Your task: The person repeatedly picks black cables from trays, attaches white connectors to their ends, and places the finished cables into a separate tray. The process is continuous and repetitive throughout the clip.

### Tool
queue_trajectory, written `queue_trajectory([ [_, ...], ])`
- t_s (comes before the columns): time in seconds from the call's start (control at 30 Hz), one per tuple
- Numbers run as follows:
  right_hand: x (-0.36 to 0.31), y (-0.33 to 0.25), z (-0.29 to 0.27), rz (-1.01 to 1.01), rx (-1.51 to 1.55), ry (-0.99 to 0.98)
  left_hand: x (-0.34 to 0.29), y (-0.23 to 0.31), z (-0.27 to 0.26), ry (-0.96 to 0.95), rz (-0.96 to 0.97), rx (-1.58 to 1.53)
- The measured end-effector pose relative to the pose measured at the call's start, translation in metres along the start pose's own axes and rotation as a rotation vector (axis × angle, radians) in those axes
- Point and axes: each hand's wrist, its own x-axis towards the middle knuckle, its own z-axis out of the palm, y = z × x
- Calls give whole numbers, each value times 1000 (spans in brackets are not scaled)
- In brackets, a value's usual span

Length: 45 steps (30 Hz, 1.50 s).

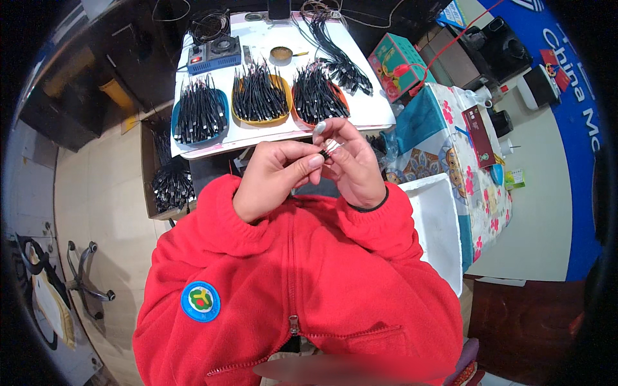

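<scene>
My left hand (278, 175) pinches a small bunch of thin black cables (324, 154) between thumb and forefinger, just in front of the table edge. Thin red and pale wire ends stick out of the bunch toward my right hand (358, 168). That hand is closed around those wire ends, its forefinger arched above them with a whitish covering on the tip. The rest of the cables is hidden by my fingers. Beyond my hands stand a blue tray (223, 103), a yellow tray (289, 96) and an orange tray (346, 103), each heaped with short black cables.
At the table's back are a blue soldering station (214, 56), a round tin (280, 54) and a bundle of long black cables (341, 64). A cardboard box (149, 174) of cables stands at left. To the right are a white foam box (438, 219) and a green carton (394, 64).
</scene>
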Motion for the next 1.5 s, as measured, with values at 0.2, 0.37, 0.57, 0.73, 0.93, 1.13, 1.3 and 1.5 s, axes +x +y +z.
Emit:
queue_trajectory([
  [0.2, 7, 7, -5, -87, -146, 39, 5, 2, -6, -12, -22, 34],
  [0.37, 5, -11, -8, -188, -444, 61, 1, 9, -11, -3, -16, 93],
  [0.57, -7, -12, 7, -369, -1173, 1, -4, 8, -10, -33, 20, 182],
  [0.73, -23, -14, -9, -191, -698, 231, -10, 9, -18, -42, 1, 218],
  [0.93, -49, -36, -43, -3, -749, 147, -19, 24, -42, 25, -68, 217],
  [1.13, -43, -18, -43, -29, -528, 170, -16, 12, -43, 95, -161, 128],
  [1.3, -31, -6, -37, 153, 323, -130, -18, 4, -37, 86, -170, 42],
  [1.5, -32, -10, -17, 169, 160, -130, -20, 3, -30, 69, -196, 34],
])
